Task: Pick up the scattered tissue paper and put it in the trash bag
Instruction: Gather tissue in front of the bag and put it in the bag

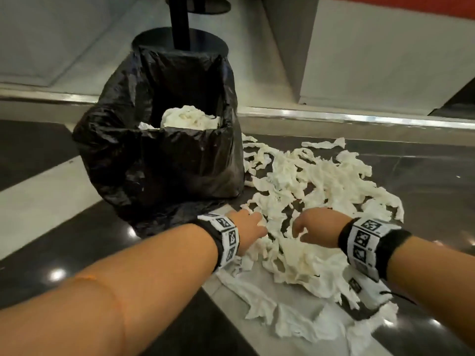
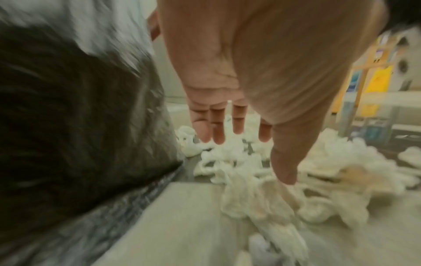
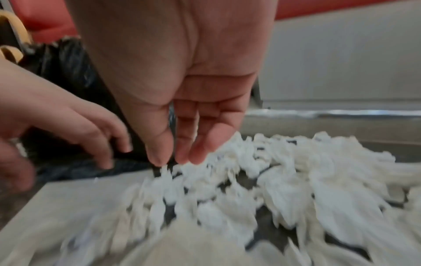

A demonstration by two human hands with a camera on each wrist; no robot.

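Note:
Torn white tissue paper [image 1: 308, 186] lies spread over the dark floor, to the right of a black trash bag [image 1: 164, 160] that holds a wad of tissue [image 1: 190, 118]. My left hand [image 1: 253, 227] reaches down at the pile's left edge beside the bag, with straight fingers [image 2: 218, 124] and the thumb touching the tissue [image 2: 250, 180]. My right hand [image 1: 305, 228] hovers low over the tissue pile [image 3: 262, 180], fingers [image 3: 193, 144] pointing down and relaxed, holding nothing. The left hand [image 3: 75, 126] shows in the right wrist view against the bag [image 3: 61, 59].
The bag leans against a black post on a round base [image 1: 180, 34]. A metal strip [image 1: 359, 119] and a raised ledge run across behind the pile. A pale floor band [image 1: 51, 201] crosses the dark tiles. A grey wall panel [image 1: 385, 60] stands at the back right.

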